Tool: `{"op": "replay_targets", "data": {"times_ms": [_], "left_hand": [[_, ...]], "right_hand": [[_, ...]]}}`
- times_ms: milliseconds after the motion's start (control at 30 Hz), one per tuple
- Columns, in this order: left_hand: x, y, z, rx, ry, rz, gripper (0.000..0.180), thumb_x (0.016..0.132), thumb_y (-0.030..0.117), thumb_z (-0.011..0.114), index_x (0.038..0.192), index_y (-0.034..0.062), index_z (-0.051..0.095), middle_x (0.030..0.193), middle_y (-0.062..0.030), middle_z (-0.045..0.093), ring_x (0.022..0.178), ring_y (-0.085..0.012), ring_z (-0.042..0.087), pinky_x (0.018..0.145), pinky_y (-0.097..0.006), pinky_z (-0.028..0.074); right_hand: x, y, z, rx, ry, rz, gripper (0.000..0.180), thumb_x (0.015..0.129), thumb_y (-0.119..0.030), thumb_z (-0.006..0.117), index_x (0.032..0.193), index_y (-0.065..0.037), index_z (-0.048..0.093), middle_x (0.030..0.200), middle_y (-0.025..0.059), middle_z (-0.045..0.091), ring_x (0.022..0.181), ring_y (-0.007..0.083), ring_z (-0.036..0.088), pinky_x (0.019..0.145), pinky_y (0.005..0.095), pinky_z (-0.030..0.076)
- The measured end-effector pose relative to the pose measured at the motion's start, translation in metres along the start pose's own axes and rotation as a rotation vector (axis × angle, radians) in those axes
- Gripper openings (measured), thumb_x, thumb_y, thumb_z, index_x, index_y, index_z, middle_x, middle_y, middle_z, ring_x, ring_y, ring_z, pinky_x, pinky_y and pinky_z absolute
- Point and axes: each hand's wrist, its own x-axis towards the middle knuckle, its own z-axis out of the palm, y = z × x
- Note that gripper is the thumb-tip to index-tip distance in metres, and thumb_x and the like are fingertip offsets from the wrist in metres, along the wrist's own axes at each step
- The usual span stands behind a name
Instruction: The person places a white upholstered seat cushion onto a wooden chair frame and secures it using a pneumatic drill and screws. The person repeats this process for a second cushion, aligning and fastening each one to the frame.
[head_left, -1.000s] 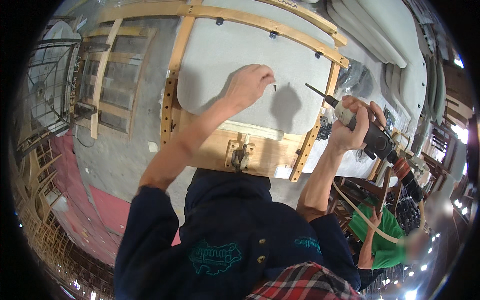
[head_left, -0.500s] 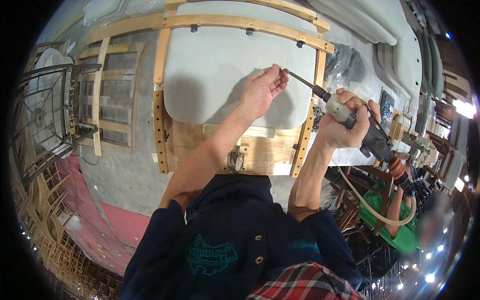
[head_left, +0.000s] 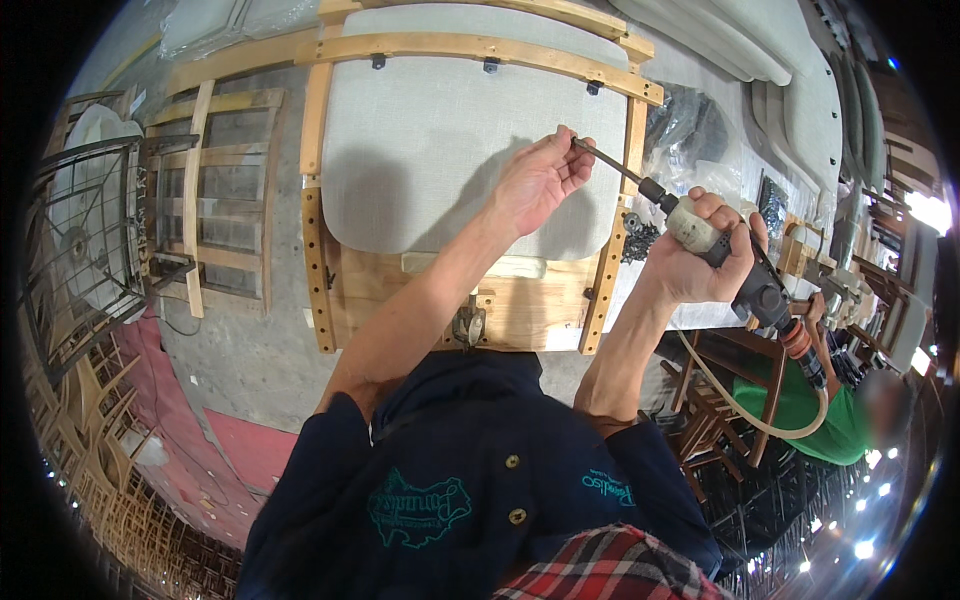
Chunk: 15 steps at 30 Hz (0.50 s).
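Observation:
My right hand (head_left: 703,258) is wrapped round a grey and black air screwdriver (head_left: 692,226), which points up and to the left. Its long bit (head_left: 615,164) reaches the fingertips of my left hand (head_left: 535,185). Those fingertips are pinched at the bit's tip, and whatever small piece they hold there is too small to make out. Both hands are above a light grey upholstered panel (head_left: 440,130) with rounded corners. The panel lies in a wooden frame jig (head_left: 313,235), and small black brackets (head_left: 490,65) line the jig's far crossbar.
A metal clamp (head_left: 469,325) sits at the jig's near edge. Small dark hardware (head_left: 638,242) lies right of the jig, near clear plastic wrap (head_left: 690,125). A beige hose (head_left: 750,418) loops from the driver. A person in green (head_left: 800,415) is at the right; a black wire rack (head_left: 85,225) stands left.
The driver and both hands have shifted slightly right, with the bit still at my left fingertips. At the right, the person in green has changed position.

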Motion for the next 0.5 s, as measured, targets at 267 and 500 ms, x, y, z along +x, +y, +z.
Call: {"op": "replay_targets", "data": {"times_ms": [267,500], "left_hand": [[0.004,0.009,0.000,0.355,-0.019,0.083,0.023,0.105,0.022,0.059,0.112,0.0010,0.064,0.106,-0.0101,0.069,0.096,-0.0174,0.063,0.090,-0.031,0.054],[0.018,0.018,0.010,0.814,0.047,0.116,0.033,0.100,0.031,0.067,0.113,0.0012,0.069,0.108,-0.0069,0.071,0.093,-0.0152,0.064,0.086,-0.031,0.053]], "right_hand": [[0.002,-0.001,0.001,-0.015,0.000,-0.030,0.033,0.089,-0.014,0.051,0.121,-0.009,0.054,0.069,0.0084,0.056,0.068,0.0248,0.060,0.077,0.0514,0.052],[0.011,0.010,-0.007,-0.003,0.053,-0.029,0.032,0.089,-0.014,0.051,0.120,-0.009,0.052,0.069,0.0088,0.055,0.066,0.0247,0.058,0.079,0.0510,0.052]]}}
